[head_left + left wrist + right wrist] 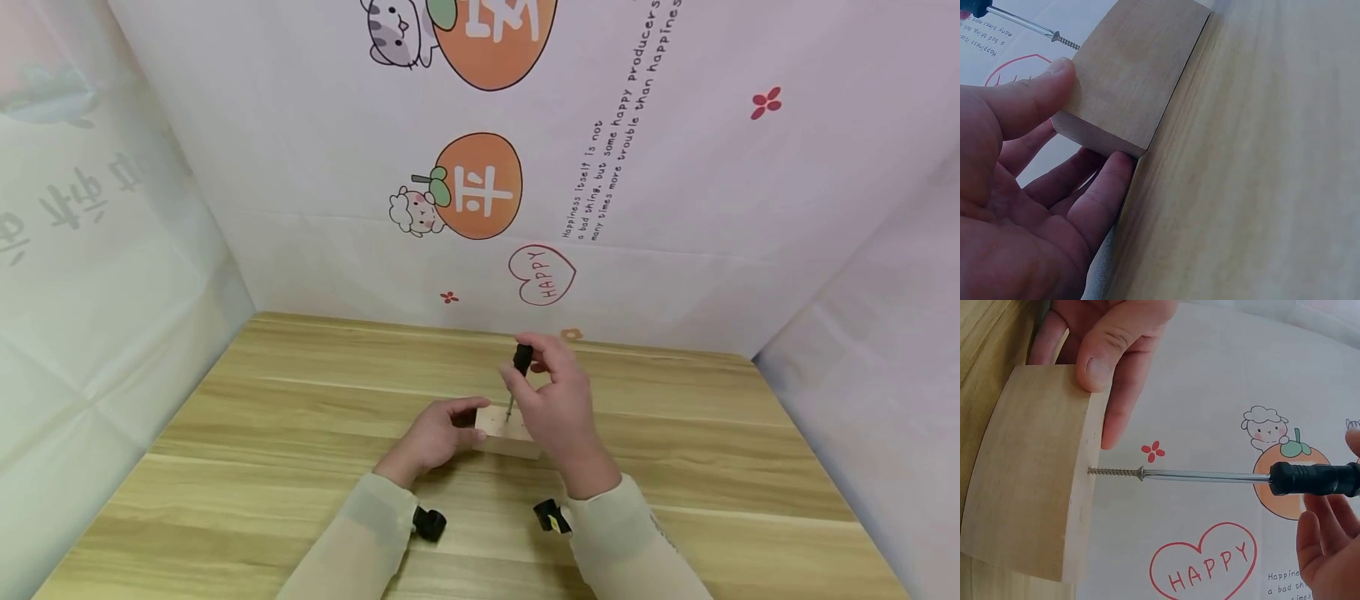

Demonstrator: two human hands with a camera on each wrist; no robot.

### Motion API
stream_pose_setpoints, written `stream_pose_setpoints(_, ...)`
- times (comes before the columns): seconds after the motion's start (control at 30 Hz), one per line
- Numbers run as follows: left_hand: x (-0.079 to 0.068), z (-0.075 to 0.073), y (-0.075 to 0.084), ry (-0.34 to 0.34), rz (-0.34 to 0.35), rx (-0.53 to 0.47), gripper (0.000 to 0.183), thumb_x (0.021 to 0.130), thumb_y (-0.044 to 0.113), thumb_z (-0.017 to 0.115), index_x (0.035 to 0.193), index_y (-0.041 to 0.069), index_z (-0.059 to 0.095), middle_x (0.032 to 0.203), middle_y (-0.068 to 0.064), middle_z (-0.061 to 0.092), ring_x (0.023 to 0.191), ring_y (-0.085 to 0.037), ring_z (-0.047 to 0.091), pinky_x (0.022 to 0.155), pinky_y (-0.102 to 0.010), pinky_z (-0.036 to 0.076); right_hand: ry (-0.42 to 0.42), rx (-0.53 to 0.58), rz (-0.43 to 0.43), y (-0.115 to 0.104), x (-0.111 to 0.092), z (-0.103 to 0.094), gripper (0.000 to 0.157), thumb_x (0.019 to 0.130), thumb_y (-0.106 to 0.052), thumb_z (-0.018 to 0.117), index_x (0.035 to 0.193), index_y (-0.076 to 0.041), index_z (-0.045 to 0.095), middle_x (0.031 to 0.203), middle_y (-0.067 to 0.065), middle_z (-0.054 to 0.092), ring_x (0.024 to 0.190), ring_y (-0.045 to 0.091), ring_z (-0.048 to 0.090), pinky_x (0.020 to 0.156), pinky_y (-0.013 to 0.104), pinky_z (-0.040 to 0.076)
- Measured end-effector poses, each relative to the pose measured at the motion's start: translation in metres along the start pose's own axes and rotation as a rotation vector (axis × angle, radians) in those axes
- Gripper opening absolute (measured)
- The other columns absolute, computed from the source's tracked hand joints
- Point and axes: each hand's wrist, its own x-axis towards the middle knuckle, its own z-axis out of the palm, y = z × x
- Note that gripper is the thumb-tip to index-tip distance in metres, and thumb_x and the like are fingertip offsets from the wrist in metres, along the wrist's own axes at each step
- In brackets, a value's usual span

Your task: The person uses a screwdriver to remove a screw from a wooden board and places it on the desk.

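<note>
A pale wooden block point(507, 448) lies on the table, small holes showing in its top face. My left hand point(433, 435) holds the block's left end, the thumb point(1060, 67) at its top edge and fingertips against its end and far side. The right hand point(557, 398) grips the black handle point(1310, 479) of a screwdriver above the block. Its metal shaft point(1204, 476) meets the head of a threaded screw point(1116, 472). The screw's tip is at the block's top face, with most of the thread showing outside the wood.
The wood-grain table point(300, 433) extends on both sides of the hands. A white printed cloth point(315, 167) hangs behind its far edge, and more cloth hangs at both sides. A small black camera point(430, 525) is on the left wrist, another point(552, 517) on the right.
</note>
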Motion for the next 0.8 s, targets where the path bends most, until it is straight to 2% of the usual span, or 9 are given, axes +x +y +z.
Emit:
stream_pose_setpoints(0.03,-0.0001,0.0002,0.0001,0.001,0.000,0.000,0.045,0.088,0.018,0.079,0.132,0.022,0.067,0.134,-0.002,0.060,0.127,-0.024,0.050,0.104,-0.046,0.040,0.006,-0.004,0.002,-0.0007,0.0000,-0.0004,0.031,0.089,-0.010,0.078,0.118,-0.009,0.068,0.105,0.003,0.059,0.088,0.022,0.057,0.069,0.037,0.051)
stream_pose_setpoints(0.07,-0.0001,0.0004,0.0002,0.002,0.000,0.002,0.045,0.088,0.018,0.079,0.131,0.023,0.067,0.135,-0.002,0.059,0.128,-0.024,0.049,0.104,-0.046,0.040,0.011,-0.006,0.001,-0.0016,0.0004,-0.0008,0.031,0.088,-0.011,0.079,0.117,-0.009,0.069,0.103,0.003,0.058,0.088,0.023,0.057,0.073,0.038,0.051)
stream_pose_setpoints(0.13,-0.0001,0.0009,0.0005,0.005,-0.001,-0.005,0.046,0.087,0.018,0.079,0.131,0.022,0.068,0.136,-0.003,0.059,0.129,-0.025,0.048,0.105,-0.047,0.039,0.028,-0.021,-0.003,-0.0025,0.0007,-0.0018,0.028,0.088,-0.012,0.079,0.115,-0.009,0.071,0.098,0.004,0.055,0.086,0.023,0.055,0.068,0.038,0.049)
stream_pose_setpoints(0.23,-0.0004,0.0013,0.0015,0.007,-0.005,-0.010,0.046,0.087,0.017,0.079,0.131,0.022,0.068,0.136,-0.003,0.058,0.130,-0.025,0.048,0.105,-0.046,0.039,0.041,-0.036,-0.021,-0.0043,0.0013,-0.0034,0.028,0.089,-0.007,0.077,0.116,-0.010,0.073,0.095,0.003,0.058,0.086,0.021,0.055,0.066,0.037,0.048)
stream_pose_setpoints(0.47,-0.0006,0.0007,0.0018,0.002,-0.003,-0.014,0.046,0.088,0.016,0.079,0.132,0.021,0.067,0.134,-0.002,0.060,0.126,-0.023,0.051,0.103,-0.044,0.041,0.016,0.011,-0.058,-0.0055,0.0015,-0.0028,0.036,0.091,0.007,0.066,0.124,-0.005,0.069,0.107,0.007,0.068,0.089,0.016,0.062,0.075,0.039,0.055)
stream_pose_setpoints(0.67,-0.0003,0.0006,-0.0009,0.006,-0.008,0.008,0.046,0.087,0.019,0.079,0.131,0.024,0.068,0.136,-0.002,0.059,0.130,-0.025,0.048,0.105,-0.047,0.039,0.037,-0.012,-0.045,-0.0037,0.0004,-0.0013,0.027,0.089,-0.005,0.076,0.116,-0.008,0.072,0.106,0.004,0.063,0.089,0.015,0.058,0.075,0.040,0.052)
stream_pose_setpoints(0.8,0.0001,0.0008,0.0000,0.009,-0.006,-0.003,0.046,0.087,0.019,0.080,0.131,0.023,0.068,0.136,-0.002,0.059,0.130,-0.025,0.048,0.106,-0.046,0.038,0.049,-0.018,-0.057,-0.0021,0.0002,-0.0014,0.030,0.089,-0.007,0.076,0.119,-0.010,0.073,0.102,0.005,0.057,0.091,0.017,0.056,0.077,0.039,0.049)
